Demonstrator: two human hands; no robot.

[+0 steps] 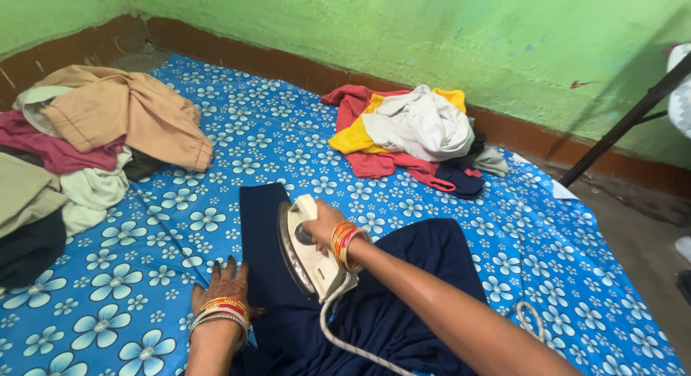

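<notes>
- My right hand (322, 221) is wrapped around the handle of the cream electric iron (306, 250), which sits tipped on the navy garment (389, 290), its long axis running away from me, nose toward the far wall.
- My left hand (223, 286) lies flat, fingers spread, on the garment's left edge.
- The iron's cord (345, 340) trails back toward me.
- Clothes piles — one at left (93, 138), one further off (410, 135) (both well apart from the iron) — rest on the blue flowered sheet (144, 275).

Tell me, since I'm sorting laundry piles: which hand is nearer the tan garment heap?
Left. The left hand lies flat on the navy cloth, below the tan heap; the right hand holds the iron, farther right.
</notes>
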